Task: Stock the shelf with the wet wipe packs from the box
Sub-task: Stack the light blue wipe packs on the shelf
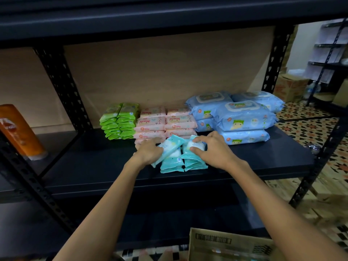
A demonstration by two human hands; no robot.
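Two short stacks of teal wet wipe packs sit near the front of the dark shelf. My left hand grips a tilted teal pack on top of the left stack. My right hand presses on the top pack of the right teal stack. Behind them stand green packs, pink packs and large blue packs. The cardboard box is at the bottom edge, its inside mostly hidden.
An orange bottle stands on the neighbouring shelf at left. Black perforated uprights frame the bay. An upper shelf board hangs low overhead. To the right lie patterned floor tiles and another rack with boxes.
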